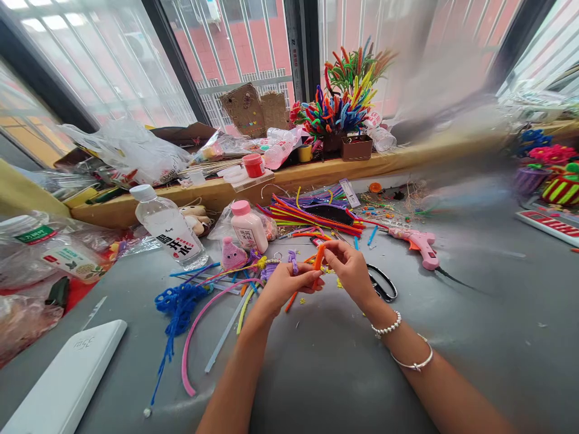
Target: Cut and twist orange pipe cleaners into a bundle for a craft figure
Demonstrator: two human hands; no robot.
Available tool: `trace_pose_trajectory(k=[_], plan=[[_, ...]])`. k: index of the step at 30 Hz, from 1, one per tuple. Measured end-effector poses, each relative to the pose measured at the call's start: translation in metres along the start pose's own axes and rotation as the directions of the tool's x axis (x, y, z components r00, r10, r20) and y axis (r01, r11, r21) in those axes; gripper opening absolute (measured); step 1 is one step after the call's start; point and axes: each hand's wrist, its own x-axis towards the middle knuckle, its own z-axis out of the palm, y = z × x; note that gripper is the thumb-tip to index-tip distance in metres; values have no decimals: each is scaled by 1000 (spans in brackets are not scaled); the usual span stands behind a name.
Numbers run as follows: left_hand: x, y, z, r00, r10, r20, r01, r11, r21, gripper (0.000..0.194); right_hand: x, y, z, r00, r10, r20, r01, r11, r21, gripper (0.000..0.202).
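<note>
Above the middle of the grey table, both hands meet on a bent orange pipe cleaner (pixel 319 258). My left hand (pixel 289 282) pinches its lower part between thumb and fingers. The fingers of my right hand (pixel 346 268) are closed on its upper end. Behind my right wrist lie black-handled scissors (pixel 388 288), partly covered by that hand. Small yellow bits (pixel 303 301) are scattered on the table under the hands. Just beyond the left hand are a pink plush-like figure (pixel 233 254) and a purple piece (pixel 293 263).
A pink glue gun (pixel 420 244) with a black cord lies to the right. Colourful pipe cleaners (pixel 312 214) are heaped behind the hands. At left stand a clear water bottle (pixel 169 229), blue yarn (pixel 178 307) and a white power bank (pixel 67 380). A wooden sill (pixel 294 176) carries pipe-cleaner flowers (pixel 339 114).
</note>
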Motion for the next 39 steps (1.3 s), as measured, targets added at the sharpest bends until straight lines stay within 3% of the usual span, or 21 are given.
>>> trace_pose_trajectory(k=[5, 8, 13, 17, 21, 25, 31, 39], plan=[[1, -2, -1, 1000, 12, 15, -12, 998, 54, 18, -1, -3, 0, 999, 39, -38, -38, 999, 25, 19], [3, -4, -3, 999, 10, -47, -8, 999, 48, 17, 1, -2, 0, 994, 54, -95, -49, 997, 55, 18], [8, -8, -5, 979, 101, -176, -100, 995, 16, 16, 7, 3, -4, 964, 126, -233, -88, 982, 168, 19], [10, -9, -5, 956, 130, -261, -123, 991, 44, 18, 10, 3, -5, 950, 205, -234, -131, 945, 298, 18], [10, -9, -5, 972, 121, -199, -117, 993, 31, 20, 9, 2, -4, 971, 200, -131, -142, 922, 360, 19], [9, -8, -5, 981, 106, -165, -104, 994, 20, 20, 5, 1, -3, 992, 109, -61, -89, 959, 268, 16], [9, -10, -4, 985, 124, -123, -116, 991, 70, 17, 3, 1, -3, 998, -45, -42, 45, 999, 21, 17], [7, -7, 0, 992, 110, -60, -103, 987, 120, 19, 3, 1, -3, 997, -64, -52, 65, 997, 28, 17]])
